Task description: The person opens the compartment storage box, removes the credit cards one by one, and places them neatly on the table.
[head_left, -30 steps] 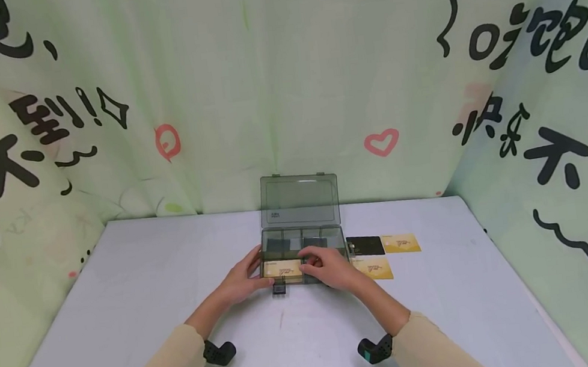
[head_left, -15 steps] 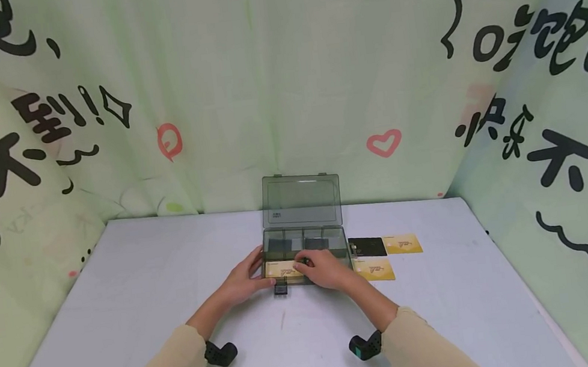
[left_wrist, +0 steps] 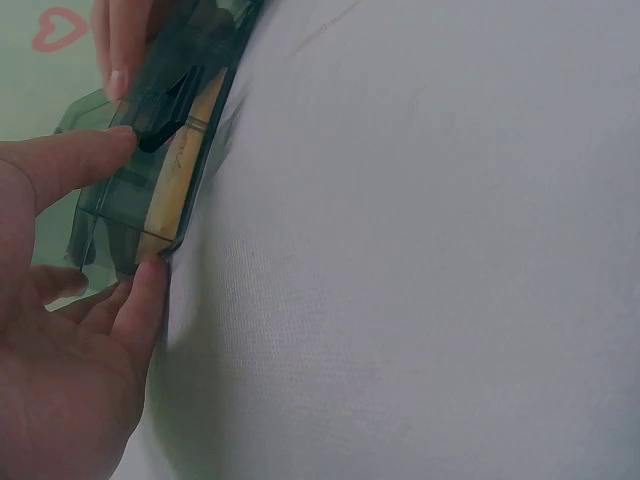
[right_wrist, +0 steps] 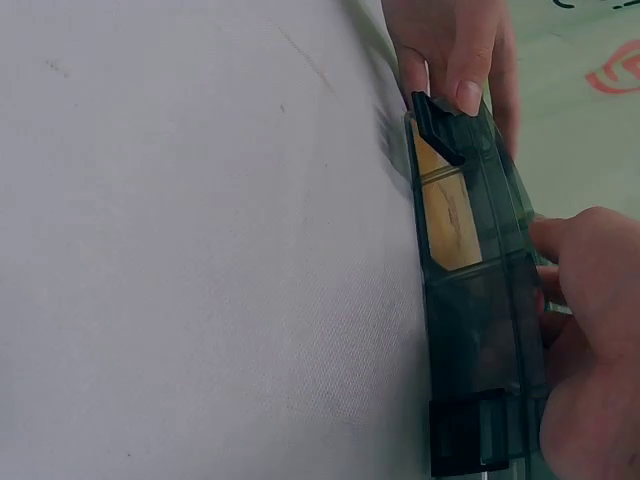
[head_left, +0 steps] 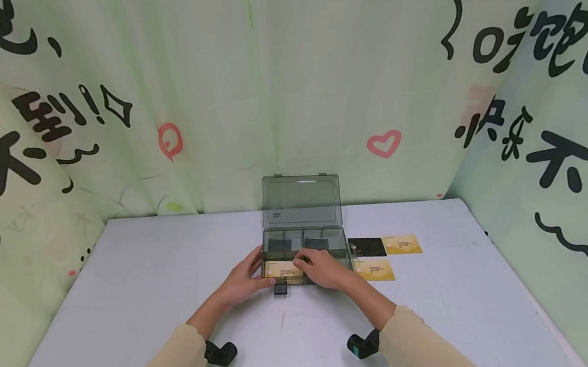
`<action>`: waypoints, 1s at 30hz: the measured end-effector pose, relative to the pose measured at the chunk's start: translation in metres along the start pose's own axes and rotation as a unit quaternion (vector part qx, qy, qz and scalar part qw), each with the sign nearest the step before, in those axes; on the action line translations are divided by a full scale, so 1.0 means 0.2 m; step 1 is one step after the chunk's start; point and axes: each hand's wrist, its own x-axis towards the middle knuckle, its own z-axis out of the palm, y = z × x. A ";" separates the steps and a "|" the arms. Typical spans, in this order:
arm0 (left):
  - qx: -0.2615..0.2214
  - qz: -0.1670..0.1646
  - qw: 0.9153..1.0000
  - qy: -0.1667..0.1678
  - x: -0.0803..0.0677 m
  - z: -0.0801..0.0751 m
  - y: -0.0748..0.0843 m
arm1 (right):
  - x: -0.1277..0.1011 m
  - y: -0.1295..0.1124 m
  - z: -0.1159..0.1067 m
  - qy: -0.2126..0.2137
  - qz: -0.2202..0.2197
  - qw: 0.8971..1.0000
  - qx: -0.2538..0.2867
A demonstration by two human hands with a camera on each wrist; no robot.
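A smoky translucent box (head_left: 334, 245) stands open in the middle of the table, its lid (head_left: 301, 201) upright at the back. My left hand (head_left: 258, 270) grips the box's front left corner; in the left wrist view the thumb (left_wrist: 140, 300) presses that corner. My right hand (head_left: 307, 262) reaches over the front wall, its curled fingertips on the right end of a yellow card (head_left: 281, 268) lying in the front left compartment. Through the front wall, the right wrist view shows that card (right_wrist: 447, 215).
A black card (head_left: 366, 247) and two yellow cards (head_left: 401, 244) (head_left: 373, 269) lie on the white table (head_left: 122, 300) just right of the box. A black latch (head_left: 280, 288) hangs off the box's front. Printed green curtains (head_left: 534, 89) close in three sides.
My right hand has slid a little to the left along the front compartment, over the yellow card. The left hand and the box have stayed put.
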 end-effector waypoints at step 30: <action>-0.002 -0.007 1.000 0.008 0.01 0.00 -0.01 | -0.03 0.03 -0.02 0.068 -0.022 0.993 0.091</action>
